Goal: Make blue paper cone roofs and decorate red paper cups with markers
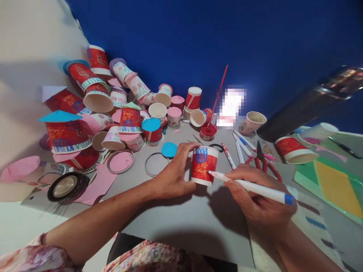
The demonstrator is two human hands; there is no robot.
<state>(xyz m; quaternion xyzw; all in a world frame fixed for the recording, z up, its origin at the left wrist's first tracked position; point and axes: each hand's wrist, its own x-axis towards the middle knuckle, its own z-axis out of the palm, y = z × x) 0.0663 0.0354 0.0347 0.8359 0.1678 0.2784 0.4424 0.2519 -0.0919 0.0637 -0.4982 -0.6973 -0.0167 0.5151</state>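
Observation:
A red paper cup [202, 175] with gold characters and a white rim band is gripped from its left side by my left hand [176, 172]. Blue marker lines form a pattern near its upper end. My right hand [258, 196] is closed around a white marker [255, 186] with a blue end cap. The marker's blue tip points at the cup's right side; whether it touches cannot be made out. Just left of my left hand lie a blue paper disc [169, 150] and a thin ring [156, 164].
Decorated paper cups [130, 120] crowd the left and back. Loose markers [241, 145], red-handled pliers [262, 162], a red pot [208, 131] and a tipped red cup [296, 150] lie right. A dark cylinder [300, 105] leans there; a tape roll [68, 186] sits left.

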